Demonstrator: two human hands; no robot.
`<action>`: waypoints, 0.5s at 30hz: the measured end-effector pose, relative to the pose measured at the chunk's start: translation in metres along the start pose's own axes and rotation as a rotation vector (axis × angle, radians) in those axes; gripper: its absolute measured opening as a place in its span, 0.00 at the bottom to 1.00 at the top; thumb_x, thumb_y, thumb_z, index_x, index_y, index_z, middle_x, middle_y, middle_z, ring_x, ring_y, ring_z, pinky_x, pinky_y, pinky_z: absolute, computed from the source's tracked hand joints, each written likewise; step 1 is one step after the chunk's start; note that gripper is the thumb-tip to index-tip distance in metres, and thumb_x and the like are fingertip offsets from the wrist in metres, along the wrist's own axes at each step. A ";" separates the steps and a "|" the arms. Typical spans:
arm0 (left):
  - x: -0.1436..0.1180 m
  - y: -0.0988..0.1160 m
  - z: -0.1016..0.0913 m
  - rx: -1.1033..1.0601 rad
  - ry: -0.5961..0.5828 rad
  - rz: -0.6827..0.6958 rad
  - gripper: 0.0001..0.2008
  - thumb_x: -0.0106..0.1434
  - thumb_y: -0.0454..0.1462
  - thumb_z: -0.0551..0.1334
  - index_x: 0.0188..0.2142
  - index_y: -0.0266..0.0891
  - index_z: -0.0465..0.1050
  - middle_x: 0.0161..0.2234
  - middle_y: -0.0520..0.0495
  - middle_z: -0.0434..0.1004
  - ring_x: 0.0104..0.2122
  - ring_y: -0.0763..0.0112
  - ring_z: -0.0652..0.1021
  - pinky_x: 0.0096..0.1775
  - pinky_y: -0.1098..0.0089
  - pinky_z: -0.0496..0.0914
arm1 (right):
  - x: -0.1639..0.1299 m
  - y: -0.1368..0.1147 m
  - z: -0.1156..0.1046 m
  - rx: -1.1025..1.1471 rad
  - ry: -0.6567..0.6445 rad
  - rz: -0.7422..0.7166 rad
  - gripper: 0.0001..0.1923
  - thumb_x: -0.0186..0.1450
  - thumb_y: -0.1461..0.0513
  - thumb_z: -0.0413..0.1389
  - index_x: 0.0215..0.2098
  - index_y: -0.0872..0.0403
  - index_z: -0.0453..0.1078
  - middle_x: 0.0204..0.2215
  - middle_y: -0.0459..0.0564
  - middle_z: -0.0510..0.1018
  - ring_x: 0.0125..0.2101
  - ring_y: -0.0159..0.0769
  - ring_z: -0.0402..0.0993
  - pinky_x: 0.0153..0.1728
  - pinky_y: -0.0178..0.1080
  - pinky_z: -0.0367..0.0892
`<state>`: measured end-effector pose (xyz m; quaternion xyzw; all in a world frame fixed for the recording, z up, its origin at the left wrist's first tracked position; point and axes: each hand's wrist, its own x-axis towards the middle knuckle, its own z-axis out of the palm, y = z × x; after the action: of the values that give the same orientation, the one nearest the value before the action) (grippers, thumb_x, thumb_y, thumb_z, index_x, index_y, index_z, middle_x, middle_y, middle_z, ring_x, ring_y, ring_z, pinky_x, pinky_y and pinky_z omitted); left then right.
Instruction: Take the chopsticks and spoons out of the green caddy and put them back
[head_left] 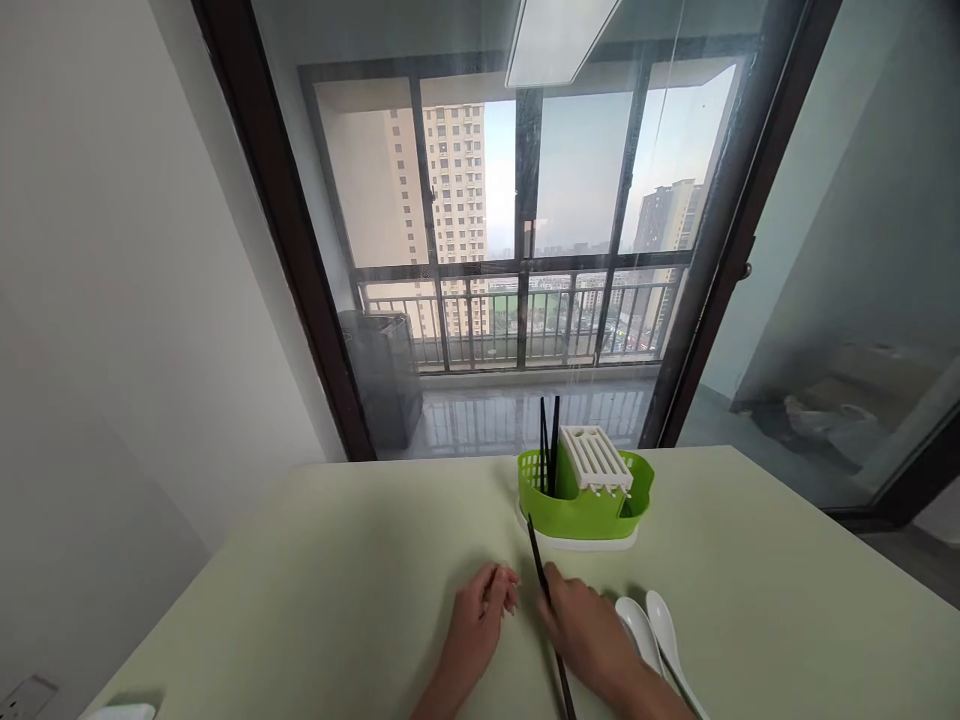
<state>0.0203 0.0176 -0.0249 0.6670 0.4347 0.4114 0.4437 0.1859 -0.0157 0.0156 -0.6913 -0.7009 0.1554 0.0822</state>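
My right hand (589, 630) grips a black chopstick (537, 555) whose tip points up toward a green cutlery holder (577, 508). Two black chopsticks (550, 440) stand upright in the holder's left compartment, and a white slotted insert (596, 458) fills its right part. My left hand (476, 622) rests flat on the pale green table (337, 580) with fingers loosely together, holding nothing. Two white spoons (654, 630) lie just to the right of my right hand.
A glass sliding door with a dark frame (292, 250) stands behind the table, opening onto a balcony with a railing. A white wall is on the left. A white object (120, 712) lies at the table's near left corner.
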 end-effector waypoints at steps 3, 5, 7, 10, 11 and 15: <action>-0.005 0.015 0.000 0.026 -0.082 0.022 0.25 0.74 0.54 0.52 0.36 0.39 0.77 0.31 0.47 0.79 0.33 0.66 0.77 0.39 0.69 0.70 | 0.003 0.003 -0.025 0.107 0.118 -0.085 0.14 0.76 0.59 0.41 0.44 0.53 0.67 0.36 0.54 0.83 0.36 0.43 0.81 0.35 0.38 0.65; -0.010 0.024 0.001 0.017 -0.173 0.041 0.24 0.74 0.53 0.52 0.38 0.40 0.79 0.34 0.45 0.81 0.37 0.64 0.79 0.43 0.68 0.70 | 0.005 0.005 -0.039 0.255 0.265 -0.178 0.16 0.77 0.55 0.40 0.37 0.51 0.64 0.31 0.49 0.80 0.32 0.40 0.78 0.34 0.37 0.64; -0.014 0.029 0.003 0.006 -0.252 0.053 0.23 0.74 0.53 0.53 0.42 0.41 0.81 0.38 0.44 0.83 0.42 0.62 0.79 0.46 0.67 0.70 | 0.005 0.006 -0.052 0.402 0.406 -0.267 0.19 0.77 0.51 0.41 0.32 0.50 0.60 0.27 0.46 0.76 0.28 0.37 0.72 0.32 0.37 0.62; -0.016 0.025 0.006 0.025 -0.269 0.036 0.21 0.72 0.52 0.56 0.42 0.44 0.84 0.41 0.44 0.85 0.44 0.60 0.80 0.47 0.66 0.71 | 0.000 0.007 -0.066 0.521 0.459 -0.334 0.20 0.76 0.49 0.43 0.29 0.50 0.59 0.25 0.43 0.71 0.25 0.35 0.67 0.30 0.35 0.60; -0.015 0.022 0.007 0.033 -0.252 0.028 0.21 0.71 0.52 0.57 0.40 0.44 0.85 0.42 0.44 0.85 0.43 0.59 0.80 0.47 0.66 0.72 | -0.004 0.008 -0.069 0.543 0.440 -0.345 0.21 0.76 0.49 0.44 0.29 0.50 0.59 0.24 0.43 0.70 0.25 0.34 0.66 0.29 0.35 0.60; -0.011 0.013 0.009 0.053 -0.185 0.006 0.17 0.68 0.49 0.61 0.38 0.44 0.86 0.39 0.45 0.85 0.41 0.59 0.81 0.44 0.67 0.72 | -0.017 0.008 -0.074 0.556 0.333 -0.381 0.19 0.76 0.50 0.45 0.32 0.51 0.64 0.24 0.42 0.70 0.24 0.33 0.66 0.29 0.35 0.60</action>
<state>0.0279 0.0018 -0.0167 0.7151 0.4004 0.3378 0.4628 0.2185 -0.0255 0.0836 -0.5157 -0.7249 0.2070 0.4071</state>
